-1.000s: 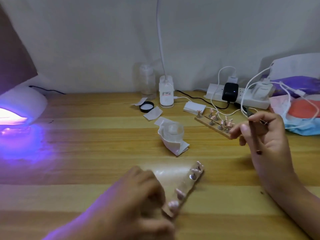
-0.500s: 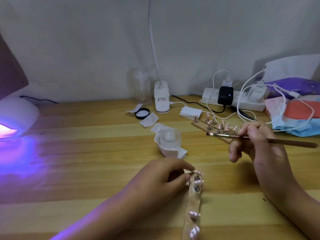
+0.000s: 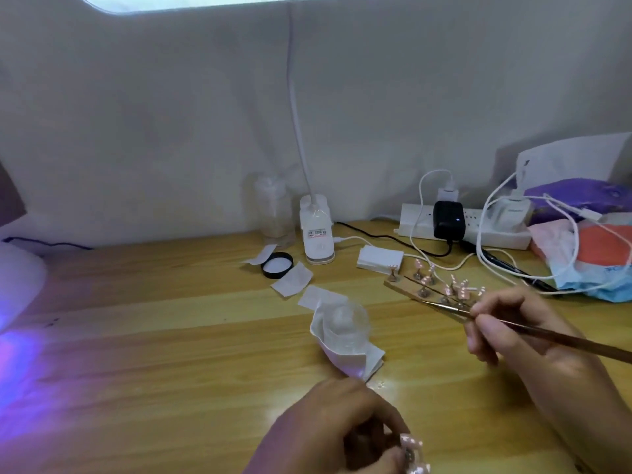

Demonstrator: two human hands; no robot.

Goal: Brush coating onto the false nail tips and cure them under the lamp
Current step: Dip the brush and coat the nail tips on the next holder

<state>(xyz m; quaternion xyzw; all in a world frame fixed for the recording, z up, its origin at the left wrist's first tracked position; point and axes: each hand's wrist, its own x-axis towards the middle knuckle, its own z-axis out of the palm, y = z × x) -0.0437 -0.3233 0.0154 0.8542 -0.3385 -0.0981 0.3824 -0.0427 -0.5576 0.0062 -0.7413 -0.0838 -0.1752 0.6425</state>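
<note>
At the bottom edge my left hand pinches the top of a strip of pink false nail tips on small stands; most of that strip is cut off by the frame. My right hand holds a thin brown brush, bristles pointing left over a second wooden strip of nail tips lying on the table. A small clear jar sits in a folded white wipe between the hands. The white curing lamp glows purple at the far left edge.
Further back on the wooden table stand a white desk lamp base, a clear bottle, a black jar lid, loose wipes, a power strip with chargers and cables, and coloured packets at the right.
My left hand has drawn the near nail strip toward me, down to the frame's bottom edge. The right hand keeps the brush level, in about the same place. The view has tilted upward.
</note>
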